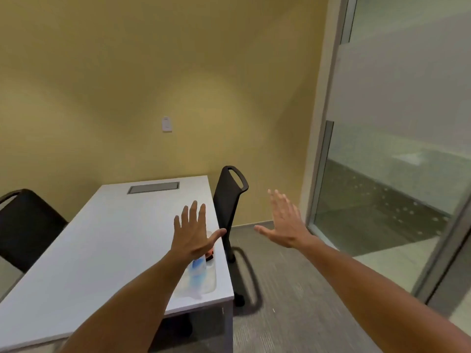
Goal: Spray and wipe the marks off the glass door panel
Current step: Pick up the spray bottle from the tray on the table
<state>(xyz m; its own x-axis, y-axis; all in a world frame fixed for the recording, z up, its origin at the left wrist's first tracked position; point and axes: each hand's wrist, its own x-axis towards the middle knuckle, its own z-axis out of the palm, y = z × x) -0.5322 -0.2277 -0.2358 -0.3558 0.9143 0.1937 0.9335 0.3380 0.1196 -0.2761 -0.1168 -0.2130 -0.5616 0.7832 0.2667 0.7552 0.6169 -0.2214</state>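
Left hand [193, 233] and right hand [285, 222] raised, fingers spread and empty, spray bottle [198, 271] lying on tabletop [102, 245], glass door [397, 154] at right

1. Setting: small office meeting room.
2. White desk [107, 238] pushed against a plain yellow wall [127, 72], with a recessed cable hatch [153, 187] in its top.
3. Two black chairs: one at the left [25, 225], one at the right [229, 197] on castors.
4. Grey carpet floor [293, 289].
5. Framed glass door panel [397, 174] with a frosted band; corridor floor visible beyond.
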